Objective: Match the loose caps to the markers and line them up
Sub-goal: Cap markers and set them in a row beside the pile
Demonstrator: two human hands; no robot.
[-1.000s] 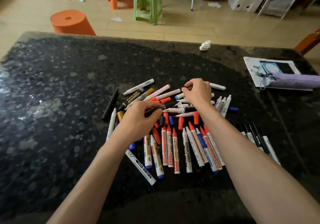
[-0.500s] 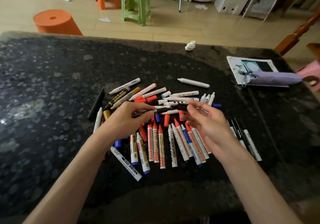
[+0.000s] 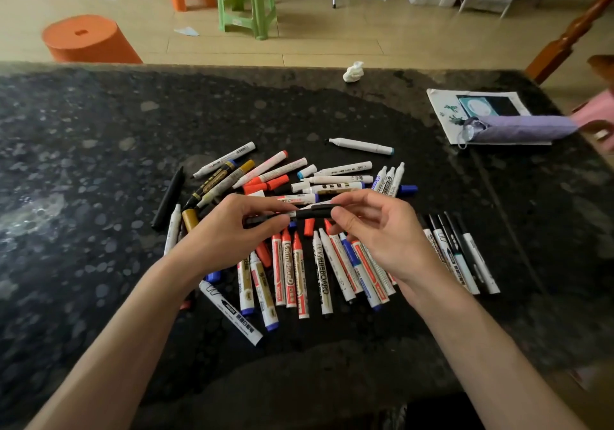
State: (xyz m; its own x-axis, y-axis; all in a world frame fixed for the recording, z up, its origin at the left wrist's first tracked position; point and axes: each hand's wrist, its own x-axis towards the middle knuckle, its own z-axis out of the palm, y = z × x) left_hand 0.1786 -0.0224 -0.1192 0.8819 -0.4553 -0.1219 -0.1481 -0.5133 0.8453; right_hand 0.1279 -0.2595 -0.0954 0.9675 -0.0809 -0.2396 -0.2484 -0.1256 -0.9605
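Left hand (image 3: 229,233) pinches the black marker (image 3: 265,219), right hand (image 3: 382,233) pinches the black cap (image 3: 317,212), and the 2 now meet end to end just above the pile (image 3: 299,273); 1 second ago that right hand was fishing at the far side. Capping looks under way, then the row (image 3: 461,256) at right.

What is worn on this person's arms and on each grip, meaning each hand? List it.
Nothing shows. The left forearm and right forearm are bare, without sleeves in frame. The left grip and right grip have no gloves or rings; neither wrist has a watch.
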